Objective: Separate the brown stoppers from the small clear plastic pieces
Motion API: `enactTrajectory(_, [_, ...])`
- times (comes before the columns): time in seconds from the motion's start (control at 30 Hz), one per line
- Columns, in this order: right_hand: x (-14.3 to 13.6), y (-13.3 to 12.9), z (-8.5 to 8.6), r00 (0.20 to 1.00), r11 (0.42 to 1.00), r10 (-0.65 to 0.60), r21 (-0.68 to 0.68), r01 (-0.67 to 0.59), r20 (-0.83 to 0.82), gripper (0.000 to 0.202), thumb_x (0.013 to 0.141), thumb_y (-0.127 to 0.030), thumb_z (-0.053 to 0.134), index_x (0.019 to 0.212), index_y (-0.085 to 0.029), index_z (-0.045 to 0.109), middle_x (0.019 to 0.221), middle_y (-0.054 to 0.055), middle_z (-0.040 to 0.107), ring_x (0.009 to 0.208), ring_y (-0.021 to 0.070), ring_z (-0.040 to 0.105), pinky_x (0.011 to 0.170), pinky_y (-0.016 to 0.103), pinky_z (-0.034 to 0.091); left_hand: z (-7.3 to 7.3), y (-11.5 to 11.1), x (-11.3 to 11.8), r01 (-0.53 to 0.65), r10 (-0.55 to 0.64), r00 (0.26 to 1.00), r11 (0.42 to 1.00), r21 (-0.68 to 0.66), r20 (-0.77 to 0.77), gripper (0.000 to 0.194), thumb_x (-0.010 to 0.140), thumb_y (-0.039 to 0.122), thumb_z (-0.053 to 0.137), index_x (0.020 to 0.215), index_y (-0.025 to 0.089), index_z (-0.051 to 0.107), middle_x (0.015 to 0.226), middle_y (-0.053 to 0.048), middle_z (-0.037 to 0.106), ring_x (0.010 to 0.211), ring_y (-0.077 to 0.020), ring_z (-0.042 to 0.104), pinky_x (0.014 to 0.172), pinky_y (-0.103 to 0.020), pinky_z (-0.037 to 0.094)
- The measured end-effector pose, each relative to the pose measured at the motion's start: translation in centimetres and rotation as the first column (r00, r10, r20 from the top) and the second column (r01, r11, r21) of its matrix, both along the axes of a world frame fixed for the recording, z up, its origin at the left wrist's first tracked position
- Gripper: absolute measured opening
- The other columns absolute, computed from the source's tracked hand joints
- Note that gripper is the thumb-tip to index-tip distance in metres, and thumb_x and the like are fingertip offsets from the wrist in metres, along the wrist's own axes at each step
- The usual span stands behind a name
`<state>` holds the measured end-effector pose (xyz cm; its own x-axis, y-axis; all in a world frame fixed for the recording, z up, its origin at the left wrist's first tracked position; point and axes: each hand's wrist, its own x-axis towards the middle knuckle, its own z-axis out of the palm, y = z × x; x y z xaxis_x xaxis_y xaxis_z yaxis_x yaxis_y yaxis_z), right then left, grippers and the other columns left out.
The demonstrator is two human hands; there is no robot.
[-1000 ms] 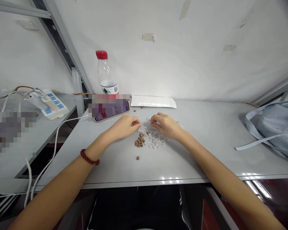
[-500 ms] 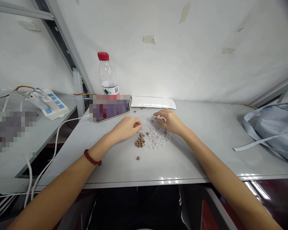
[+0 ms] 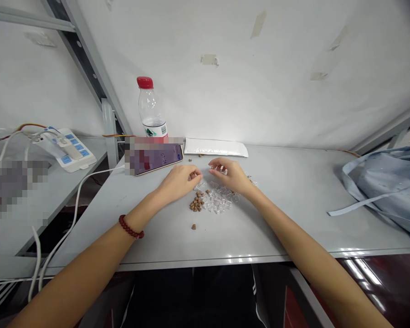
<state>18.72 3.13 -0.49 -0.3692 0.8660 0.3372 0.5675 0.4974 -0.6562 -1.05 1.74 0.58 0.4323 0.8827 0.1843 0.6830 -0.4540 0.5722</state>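
Observation:
My left hand [image 3: 181, 181] is over the grey table [image 3: 157, 241], its thumb and fingers pinched together at the left edge of a pile of small clear plastic pieces [image 3: 219, 200]. What the pinch holds is too small to name. My right hand [image 3: 230, 175] is just right of it, behind the pile, thumb and forefinger curled close together around something tiny that I cannot make out. Several brown nuggets [image 3: 196, 203] lie at the pile's left side. A single brown nugget [image 3: 193, 226] lies nearer the front edge.
A lit phone [image 3: 160, 158] leans before a red-capped bottle [image 3: 152, 109]. Behind my hands lies a white packet [image 3: 215, 147]. A blue bag [image 3: 389, 182] with a strap is at the right, a power strip [image 3: 74, 150] at the left.
My right hand has moved left, closer to my left hand, and its fingers have drawn closer together. Small clear and brown pieces now show to its right. My left hand has hardly moved.

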Motion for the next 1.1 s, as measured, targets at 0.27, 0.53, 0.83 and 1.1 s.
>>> enactTrajectory(0.27, [-1.2, -2.1, 1.7, 0.919, 0.948, 0.003, -0.29, -0.128, -0.395, 0.022, 0.076, -0.034, 0.067, 0.086, -0.015, 0.061, 0.08, 0.005, 0.066, 0.072, 0.015, 0.063, 0.066, 0.031, 0.05, 0.0, -0.7, 0.8, 0.059, -0.064, 0.997, 0.994, 0.095, 0.053, 0.028, 0.088, 0.033, 0.045, 0.075, 0.015, 0.063, 0.067, -0.002, 0.058, 0.06, -0.013, 0.047, 0.058, -0.026, 0.033])
enactTrajectory(0.53, [-0.4, -2.5, 2.3, 0.967, 0.952, 0.107, -0.257, -0.167, -0.231, 0.016, 0.083, -0.029, 0.058, 0.086, -0.016, 0.067, 0.081, 0.004, 0.067, 0.073, 0.0142, 0.059, 0.068, 0.031, 0.047, 0.6, -1.3, 0.7, 0.167, -0.167, 0.986, 0.986, 0.028, -0.016, 0.037, 0.087, 0.027, 0.043, 0.051, 0.017, 0.04, 0.048, 0.003, 0.038, 0.048, -0.0097, 0.031, 0.051, -0.028, 0.023])
enactTrajectory(0.83, [1.5, -0.8, 1.4, 0.995, 0.998, 0.028, -0.051, -0.023, 0.093, 0.012, 0.083, -0.025, 0.058, 0.084, -0.016, 0.066, 0.078, 0.004, 0.066, 0.07, 0.0154, 0.056, 0.064, 0.031, 0.042, 1.2, -1.6, -0.3, 0.268, -0.292, 0.951, 0.942, -0.2, -0.102, 0.03, 0.075, 0.026, 0.049, 0.049, 0.018, 0.037, 0.047, 0.004, 0.034, 0.045, -0.0088, 0.028, 0.045, -0.026, 0.021])
enactTrajectory(1.1, [1.8, -0.5, 0.9, 0.947, 0.997, 0.065, 0.022, -0.076, 0.313, 0.014, 0.084, -0.026, 0.06, 0.084, -0.015, 0.069, 0.083, 0.008, 0.063, 0.079, 0.0198, 0.055, 0.068, 0.032, 0.042, 1.0, -1.4, -0.9, 0.267, -0.344, 0.92, 0.9, -0.344, -0.186, 0.03, 0.072, 0.033, 0.053, 0.049, 0.018, 0.04, 0.047, 0.003, 0.041, 0.044, -0.0094, 0.03, 0.041, -0.025, 0.022])
